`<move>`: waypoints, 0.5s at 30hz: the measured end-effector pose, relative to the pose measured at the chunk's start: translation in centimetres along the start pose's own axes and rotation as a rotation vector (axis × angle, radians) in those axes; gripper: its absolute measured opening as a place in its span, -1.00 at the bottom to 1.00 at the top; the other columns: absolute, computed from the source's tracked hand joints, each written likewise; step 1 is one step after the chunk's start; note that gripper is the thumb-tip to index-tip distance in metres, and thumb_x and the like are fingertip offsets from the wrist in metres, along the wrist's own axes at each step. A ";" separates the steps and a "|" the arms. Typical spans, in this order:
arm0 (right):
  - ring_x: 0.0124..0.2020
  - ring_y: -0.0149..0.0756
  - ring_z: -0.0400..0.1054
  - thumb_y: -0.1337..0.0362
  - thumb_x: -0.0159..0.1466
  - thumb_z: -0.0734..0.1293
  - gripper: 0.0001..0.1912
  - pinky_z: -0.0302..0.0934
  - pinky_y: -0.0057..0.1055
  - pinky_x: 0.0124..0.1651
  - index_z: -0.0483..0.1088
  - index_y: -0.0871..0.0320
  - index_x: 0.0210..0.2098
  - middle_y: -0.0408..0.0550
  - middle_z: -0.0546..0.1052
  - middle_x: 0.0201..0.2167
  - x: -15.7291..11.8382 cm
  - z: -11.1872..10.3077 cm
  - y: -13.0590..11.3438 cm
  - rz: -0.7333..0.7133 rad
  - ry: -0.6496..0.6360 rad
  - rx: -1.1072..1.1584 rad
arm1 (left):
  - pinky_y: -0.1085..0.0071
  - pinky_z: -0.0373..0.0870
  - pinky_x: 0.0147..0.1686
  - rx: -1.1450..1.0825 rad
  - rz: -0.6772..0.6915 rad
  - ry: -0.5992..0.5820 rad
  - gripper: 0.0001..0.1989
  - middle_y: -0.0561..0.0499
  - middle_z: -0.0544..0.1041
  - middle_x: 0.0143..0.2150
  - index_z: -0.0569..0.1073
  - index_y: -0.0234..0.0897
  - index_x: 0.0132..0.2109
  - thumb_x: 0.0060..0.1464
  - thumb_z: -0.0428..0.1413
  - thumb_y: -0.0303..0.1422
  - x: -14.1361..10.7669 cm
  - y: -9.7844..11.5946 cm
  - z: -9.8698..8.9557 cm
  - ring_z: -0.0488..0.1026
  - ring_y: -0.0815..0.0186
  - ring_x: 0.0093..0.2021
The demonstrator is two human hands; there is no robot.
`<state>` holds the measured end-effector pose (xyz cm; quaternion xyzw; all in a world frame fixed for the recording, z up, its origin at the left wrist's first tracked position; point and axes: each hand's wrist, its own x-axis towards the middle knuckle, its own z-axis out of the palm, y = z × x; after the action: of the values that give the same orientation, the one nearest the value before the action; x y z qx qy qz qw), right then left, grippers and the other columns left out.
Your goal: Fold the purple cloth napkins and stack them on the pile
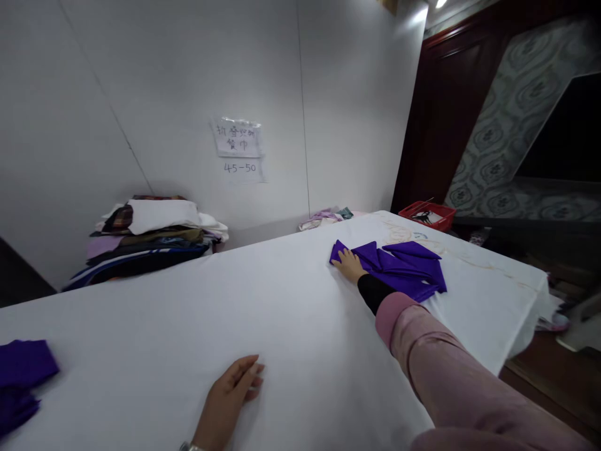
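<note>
My right hand [350, 266] reaches far across the table, its fingers spread on the left end of a crumpled purple cloth [408, 266]. A black cuff and a pink sleeve cover that arm. Near the front of the table, my left hand [230, 394] hovers or rests over the white covering, empty, its fingers loosely bent and a little apart; I cannot tell whether it touches. A watch or bracelet shows partly at the left wrist. More purple cloth [25, 369] lies at the left edge of the view, partly cut off.
A white cloth [263, 300] covers the table. Behind it stands a pile of folded clothes [159, 235], with more fabric [323, 217] farther right. A red basket [429, 215] sits beyond the far right corner. Handwritten paper [238, 141] hangs on the wall.
</note>
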<state>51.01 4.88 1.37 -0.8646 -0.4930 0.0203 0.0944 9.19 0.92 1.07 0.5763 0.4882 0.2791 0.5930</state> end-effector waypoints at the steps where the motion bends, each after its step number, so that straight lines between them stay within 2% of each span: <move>1: 0.31 -0.05 -0.28 -0.02 0.32 -0.04 -0.33 -0.34 -0.09 0.22 -0.07 0.28 0.28 0.20 -0.08 0.31 0.2 0.3 0.0 -0.017 -0.015 -0.005 | 0.28 0.50 -0.32 0.013 -0.003 0.002 -0.38 -0.13 0.57 -0.26 0.47 -0.32 -0.21 -0.36 0.22 0.06 0.0 0.0 0.0 0.50 0.17 -0.32; 4: 0.31 -0.10 -0.25 -0.03 0.31 -0.02 -0.35 -0.36 -0.12 0.23 -0.02 0.23 0.27 0.12 -0.02 0.30 0.3 1.2 -0.1 -0.079 -0.052 -0.016 | 0.28 0.50 -0.33 0.046 -0.006 0.012 -0.39 -0.12 0.57 -0.26 0.48 -0.30 -0.22 -0.34 0.20 0.08 0.0 -0.1 0.0 0.50 0.17 -0.32; 8: 0.31 -0.11 -0.28 -0.04 0.31 -0.04 -0.34 -0.41 -0.13 0.24 -0.04 0.23 0.28 0.10 -0.05 0.31 -0.1 2.1 -0.3 -0.116 -0.049 -0.021 | 0.28 0.50 -0.33 0.067 -0.013 0.033 -0.39 -0.10 0.58 -0.26 0.48 -0.28 -0.21 -0.35 0.19 0.08 0.1 -0.2 0.1 0.50 0.16 -0.32; 15: 0.30 -0.09 -0.23 -0.05 0.31 -0.02 -0.34 -0.35 -0.12 0.23 0.00 0.23 0.26 0.11 -0.01 0.30 -0.2 1.9 -0.1 -0.143 -0.042 0.002 | 0.34 0.49 -0.36 0.096 -0.021 0.054 -0.39 -0.10 0.58 -0.27 0.50 -0.27 -0.23 -0.36 0.18 0.10 -0.1 -0.2 0.3 0.50 0.17 -0.34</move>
<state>50.62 5.06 -0.53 -0.8266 -0.5553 0.0319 0.0860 9.34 0.66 0.86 0.5913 0.5227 0.2648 0.5541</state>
